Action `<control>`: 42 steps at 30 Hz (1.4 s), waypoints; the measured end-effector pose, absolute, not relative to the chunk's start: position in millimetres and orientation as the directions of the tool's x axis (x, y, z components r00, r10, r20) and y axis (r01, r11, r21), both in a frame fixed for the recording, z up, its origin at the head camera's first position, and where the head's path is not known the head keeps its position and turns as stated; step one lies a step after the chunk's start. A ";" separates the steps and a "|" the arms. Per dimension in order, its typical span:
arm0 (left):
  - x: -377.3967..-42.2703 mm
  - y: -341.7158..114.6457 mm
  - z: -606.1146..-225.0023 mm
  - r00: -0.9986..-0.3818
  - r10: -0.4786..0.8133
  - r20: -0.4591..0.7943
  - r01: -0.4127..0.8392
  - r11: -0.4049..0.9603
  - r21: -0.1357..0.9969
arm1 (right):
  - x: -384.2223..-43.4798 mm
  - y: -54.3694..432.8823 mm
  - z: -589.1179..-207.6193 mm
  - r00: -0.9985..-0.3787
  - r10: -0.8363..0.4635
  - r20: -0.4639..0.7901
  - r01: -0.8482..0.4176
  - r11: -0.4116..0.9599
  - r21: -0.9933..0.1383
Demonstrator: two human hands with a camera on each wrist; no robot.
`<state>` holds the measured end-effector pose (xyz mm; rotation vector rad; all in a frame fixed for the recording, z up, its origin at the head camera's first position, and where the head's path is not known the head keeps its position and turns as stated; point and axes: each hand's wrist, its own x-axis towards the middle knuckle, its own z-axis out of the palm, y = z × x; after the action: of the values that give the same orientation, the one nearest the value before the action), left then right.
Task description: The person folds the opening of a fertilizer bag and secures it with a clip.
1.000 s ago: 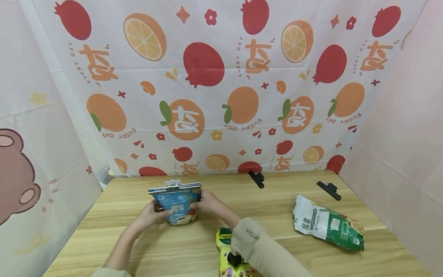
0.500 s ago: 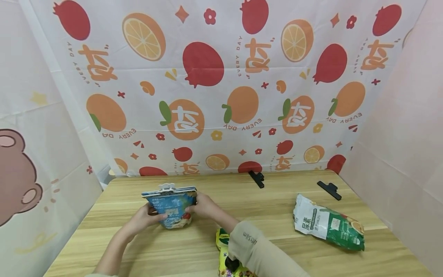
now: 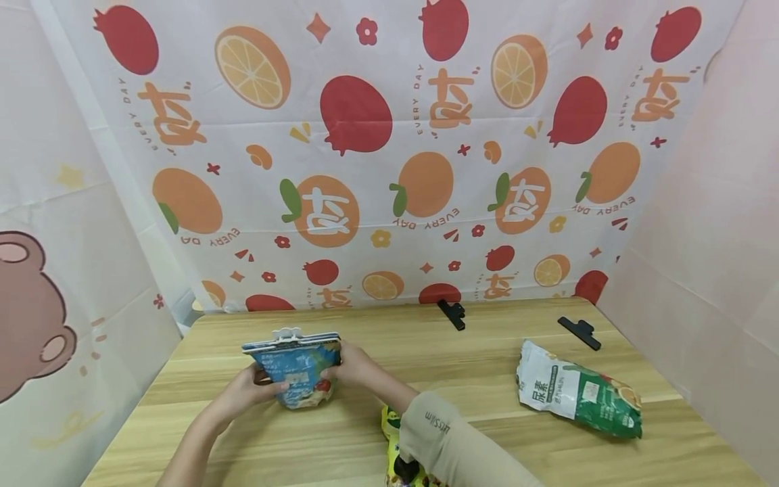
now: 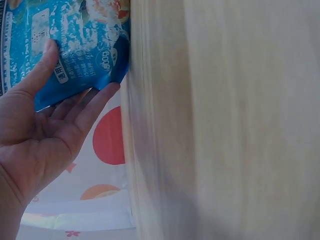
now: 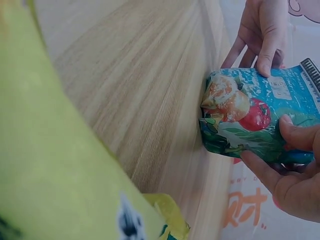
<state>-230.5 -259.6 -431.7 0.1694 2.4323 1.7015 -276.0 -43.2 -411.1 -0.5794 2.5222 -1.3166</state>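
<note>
A blue plastic pouch (image 3: 297,379) with vegetables printed on it stands at the table's left, its top pressed flat by a long white sealing clip (image 3: 287,341). My left hand (image 3: 248,390) holds its left side, thumb on the front and fingers behind. On the opposite side my right hand (image 3: 351,366) grips it the same way. In the left wrist view, the left thumb lies on the printed face of the pouch (image 4: 85,45). The right wrist view shows the pouch's bottom (image 5: 235,112) at the wooden surface.
A yellow bag (image 3: 394,443) with a black clip lies partly under my right sleeve (image 3: 450,433). At the right lies a green and white bag (image 3: 578,392). Two black clips, one at the back (image 3: 452,315) and one farther right (image 3: 580,333), rest on the table. A printed curtain (image 3: 377,182) hangs behind.
Both hands have shifted the blue pouch left and slightly toward me, keeping their hold on its two sides. The other bags and the black clips have stayed put.
</note>
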 end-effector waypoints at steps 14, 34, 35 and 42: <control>-227.8 -259.9 -430.8 -0.979 0.183 -0.091 -0.026 0.334 0.942 | -271.9 -44.7 -410.0 -0.899 -0.436 -0.037 -0.223 0.531 -0.818; -224.8 -267.2 -430.7 -0.973 0.199 -0.121 -0.046 0.344 0.938 | -268.5 -48.5 -409.4 -0.901 -0.432 -0.045 -0.223 0.549 -0.805; -225.4 -268.0 -430.7 -0.971 0.201 -0.127 -0.051 0.347 0.937 | -268.4 -48.9 -409.5 -0.901 -0.431 -0.049 -0.219 0.550 -0.806; -227.8 -272.6 -428.2 -0.957 0.243 -0.156 -0.066 0.343 0.937 | -268.1 -50.9 -407.9 -0.908 -0.412 -0.072 -0.191 0.563 -0.804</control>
<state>-227.8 -272.6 -428.2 0.1589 2.3405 1.6529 -268.1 -50.9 -407.9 -0.5022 2.5457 -1.2650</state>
